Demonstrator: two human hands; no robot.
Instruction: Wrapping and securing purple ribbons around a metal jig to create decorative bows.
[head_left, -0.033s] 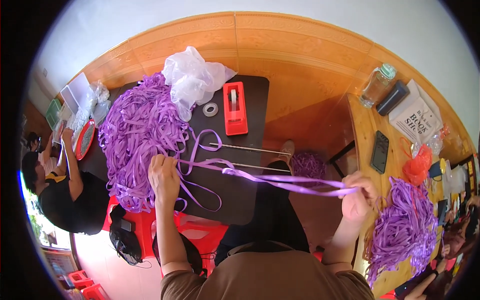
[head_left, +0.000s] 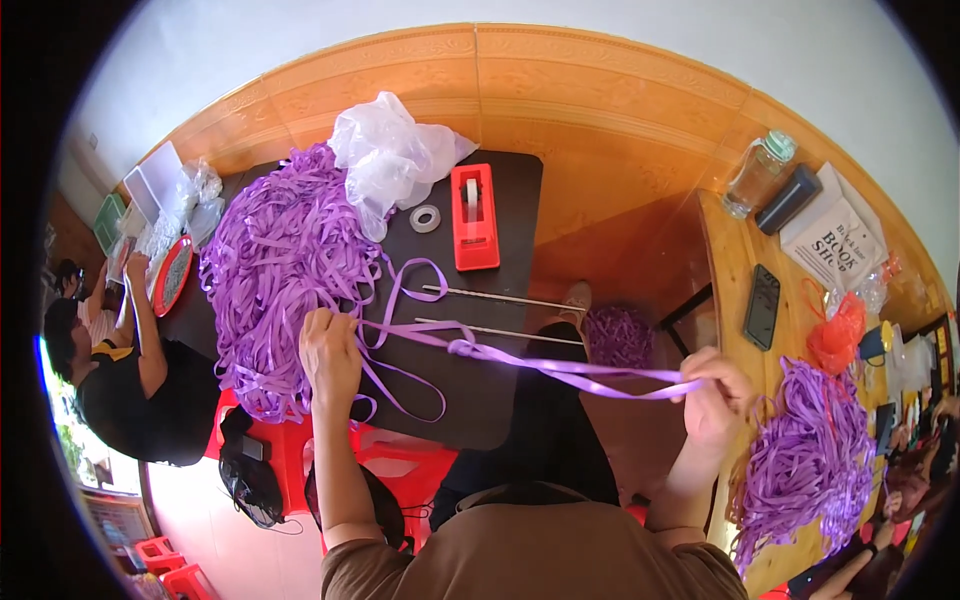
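Note:
A purple ribbon (head_left: 590,375) stretches across in front of me, with a knot (head_left: 462,347) nearer its left part and a doubled loop to the right. My left hand (head_left: 332,352) is closed on the ribbon at the near right edge of a big purple ribbon heap (head_left: 290,250). The far end of the loop is pinched by my right hand (head_left: 716,396), out over the gap between the tables. Loose ribbon strands curl on the dark table (head_left: 480,400). Two thin metal rods (head_left: 510,297) stick out past that table's right edge, below a red tape dispenser (head_left: 474,215).
A clear plastic bag (head_left: 395,155) and a tape roll (head_left: 425,219) lie beyond the heap. On the wooden table (head_left: 735,265) at right are a phone (head_left: 762,306), a bottle (head_left: 758,175) and another ribbon pile (head_left: 808,450). A co-worker (head_left: 135,390) sits at left; more people are at far right.
My right hand has dipped slightly toward me with the loop's end. My left hand keeps its hold beside the heap.

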